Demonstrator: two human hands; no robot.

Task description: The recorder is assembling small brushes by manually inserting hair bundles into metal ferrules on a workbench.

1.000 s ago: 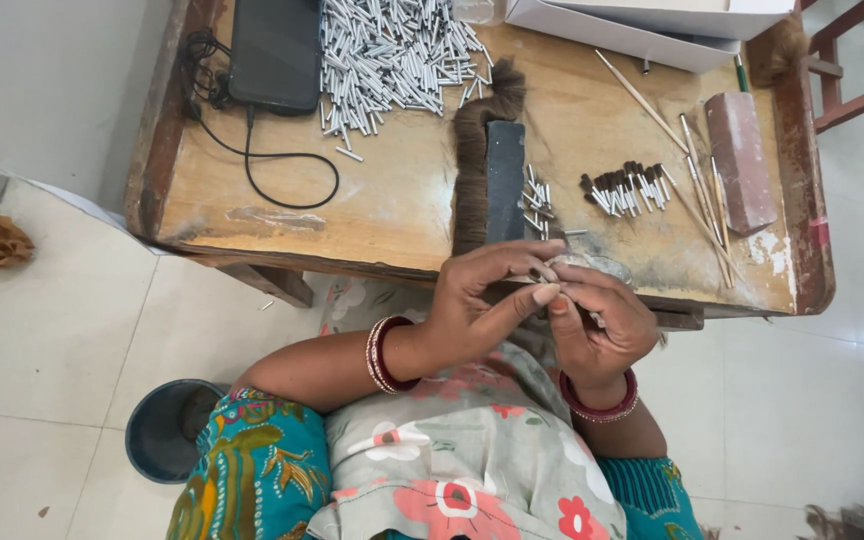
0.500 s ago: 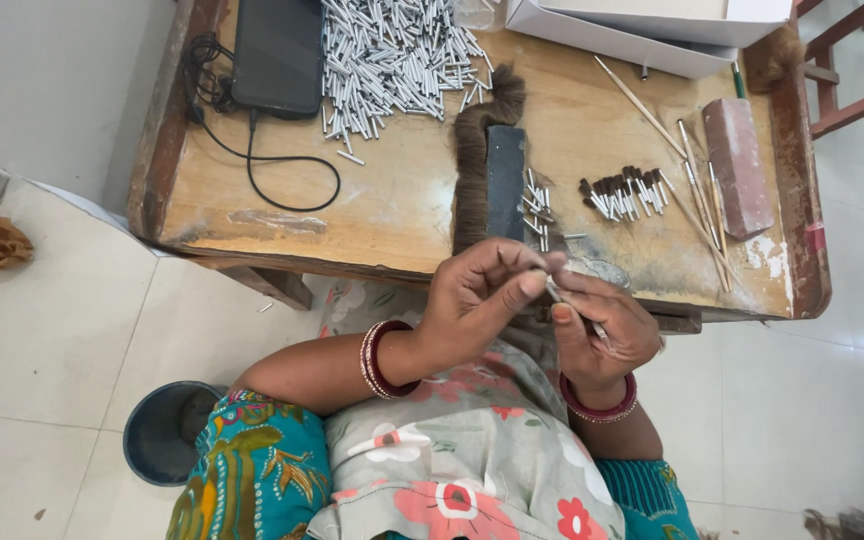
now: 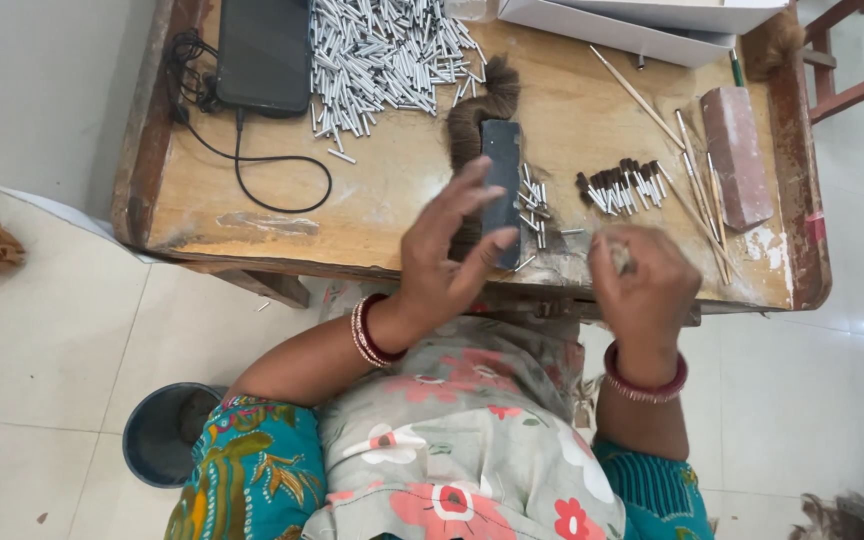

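Observation:
My left hand point(image 3: 447, 255) is raised with its fingers spread and holds nothing. It hovers over a black flat block point(image 3: 503, 160) lying on a bundle of dark hair point(image 3: 480, 105). My right hand point(image 3: 642, 285) is closed near the table's front edge, pinching a small pale piece point(image 3: 620, 258) that I cannot make out. A few short metal tubes point(image 3: 532, 205) lie between the hands. A row of small tubes with dark hair tips point(image 3: 622, 190) lies just beyond my right hand.
A large heap of silver tubes point(image 3: 392, 50) and a black phone point(image 3: 264, 50) with its cable sit at the back of the wooden table point(image 3: 252, 225). Thin sticks point(image 3: 692, 170), a reddish block point(image 3: 737, 165) and a white box point(image 3: 642, 20) are on the right. A dark bucket point(image 3: 162, 435) stands on the floor.
My hands were together on one small piece near my lap. They have parted: the left hand opened and rose over the block, and the right moved right, still closed.

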